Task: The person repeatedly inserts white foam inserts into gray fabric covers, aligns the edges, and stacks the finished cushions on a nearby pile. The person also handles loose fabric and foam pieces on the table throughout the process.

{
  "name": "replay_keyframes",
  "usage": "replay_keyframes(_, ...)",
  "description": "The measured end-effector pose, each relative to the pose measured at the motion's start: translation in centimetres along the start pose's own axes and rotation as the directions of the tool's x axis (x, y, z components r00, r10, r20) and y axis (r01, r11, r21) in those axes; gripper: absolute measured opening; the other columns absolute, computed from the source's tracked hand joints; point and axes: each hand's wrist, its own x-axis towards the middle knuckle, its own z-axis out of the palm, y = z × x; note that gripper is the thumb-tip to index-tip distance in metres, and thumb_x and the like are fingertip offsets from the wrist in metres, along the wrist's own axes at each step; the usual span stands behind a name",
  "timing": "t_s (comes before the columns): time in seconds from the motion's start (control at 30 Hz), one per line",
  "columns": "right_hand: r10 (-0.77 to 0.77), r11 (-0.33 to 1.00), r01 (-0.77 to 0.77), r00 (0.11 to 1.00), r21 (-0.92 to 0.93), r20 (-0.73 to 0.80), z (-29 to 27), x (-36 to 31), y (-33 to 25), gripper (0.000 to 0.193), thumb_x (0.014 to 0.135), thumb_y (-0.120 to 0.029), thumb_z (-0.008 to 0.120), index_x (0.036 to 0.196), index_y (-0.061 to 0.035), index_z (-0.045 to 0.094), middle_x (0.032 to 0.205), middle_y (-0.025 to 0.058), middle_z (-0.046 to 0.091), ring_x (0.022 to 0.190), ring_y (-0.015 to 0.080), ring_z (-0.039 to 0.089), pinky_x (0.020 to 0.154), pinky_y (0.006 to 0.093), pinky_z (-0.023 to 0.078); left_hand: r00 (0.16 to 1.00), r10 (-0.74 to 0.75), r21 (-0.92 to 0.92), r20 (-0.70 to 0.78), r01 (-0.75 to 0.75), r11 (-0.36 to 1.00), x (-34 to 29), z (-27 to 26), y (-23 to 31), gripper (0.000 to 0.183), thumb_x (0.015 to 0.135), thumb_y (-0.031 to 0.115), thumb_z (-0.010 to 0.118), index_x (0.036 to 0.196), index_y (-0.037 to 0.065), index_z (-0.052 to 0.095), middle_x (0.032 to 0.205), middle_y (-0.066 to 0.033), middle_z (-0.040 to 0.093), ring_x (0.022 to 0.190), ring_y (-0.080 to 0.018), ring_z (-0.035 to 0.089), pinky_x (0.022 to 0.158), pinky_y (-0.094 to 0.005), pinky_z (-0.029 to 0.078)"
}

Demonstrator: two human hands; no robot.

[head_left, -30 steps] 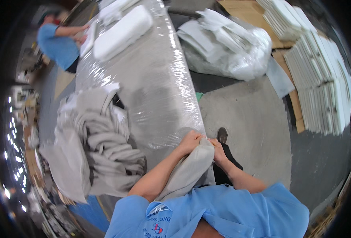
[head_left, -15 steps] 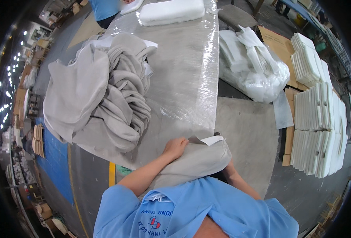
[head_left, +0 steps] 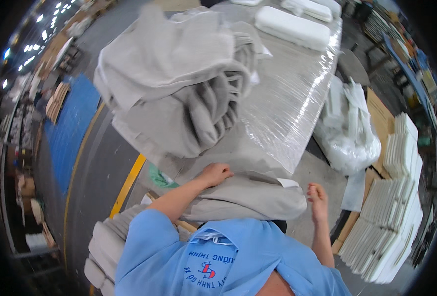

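A grey fabric-covered cushion (head_left: 253, 200) lies crosswise close against my body, a small white flap (head_left: 288, 183) showing at its upper right edge. My left hand (head_left: 217, 174) is closed at the cushion's upper left edge, fingers curled on the grey fabric. Just beyond the cushion's right end, my right hand (head_left: 318, 196) is raised and apart from it. Its fingers are curled in; whether anything small is between them is hidden. Ahead and to the left, a heap of grey fabric covers (head_left: 179, 64) lies on the plastic-wrapped table (head_left: 282, 108).
White padding blocks (head_left: 292, 28) lie at the table's far end. To the right are a clear bag of white padding (head_left: 349, 143) and stacked white pads (head_left: 381, 222) by cardboard. Several grey cushions (head_left: 105, 246) are piled at my lower left, near a yellow floor line (head_left: 128, 185).
My right hand has come out from behind the cushion's right end and now stands apart from it. My left hand stays at the cushion's upper edge. The view has swung to the left.
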Motion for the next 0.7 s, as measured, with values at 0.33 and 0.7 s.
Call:
replay_keyframes(0.33,-0.324,-0.016,0.797,0.568,-0.604,0.757,11.3,-8.8,-14.0,0.071,0.07,-0.021,0.087,0.138,-0.0128,0.065,0.131,0.0129,0.065,0.119,0.0349,0.062,0.11,0.0516,0.043,0.913,-0.407,-0.823,-0.007,0.226,0.521,-14.2,0.3,-9.6,0.036,0.107,0.036,0.058,0.127,0.009,0.069,0.114,-0.0047,0.071,0.094,-0.0175,0.067,0.084,-0.0343,0.055)
replay_keyframes(0.7,-0.335,0.897,0.404,0.886,-0.181,0.319,3.7,-6.7,-13.9,0.061,0.068,-0.004,0.09,0.125,0.0007,0.07,0.111,0.008,0.076,0.101,0.0196,0.072,0.093,0.0353,0.055,0.773,-0.129,-0.784,-0.621,-0.606,0.136,-18.8,-7.6,4.0,0.049,0.111,0.042,0.052,0.142,0.004,0.057,0.137,-0.0085,0.06,0.114,-0.0215,0.065,0.1,-0.0367,0.051)
